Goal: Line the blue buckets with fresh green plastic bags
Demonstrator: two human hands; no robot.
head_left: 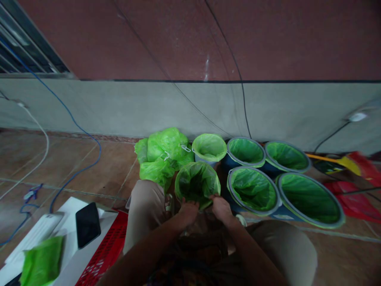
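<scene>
Between my knees stands a bin whose rim is draped with a green bin liner (182,182), its opening facing up. My left hand (188,211) is at the near edge of this bin, fingers closed on the liner. A little to the right, my right hand (222,208) pinches the liner at the near right edge. My fingertips are partly hidden in the folds. Behind it is a smaller light-coloured bin (210,147), lined in the same green. Bunched green plastic bags (166,149) lie just left of the bins.
Several blue bins with grey rims, including a front one (253,190), stand lined on the right. Beyond them are a yellow-handled tool (347,163) and red dustpans (354,198). At left, a phone (88,225) and a folded green bag (43,260) lie by a red crate (102,254).
</scene>
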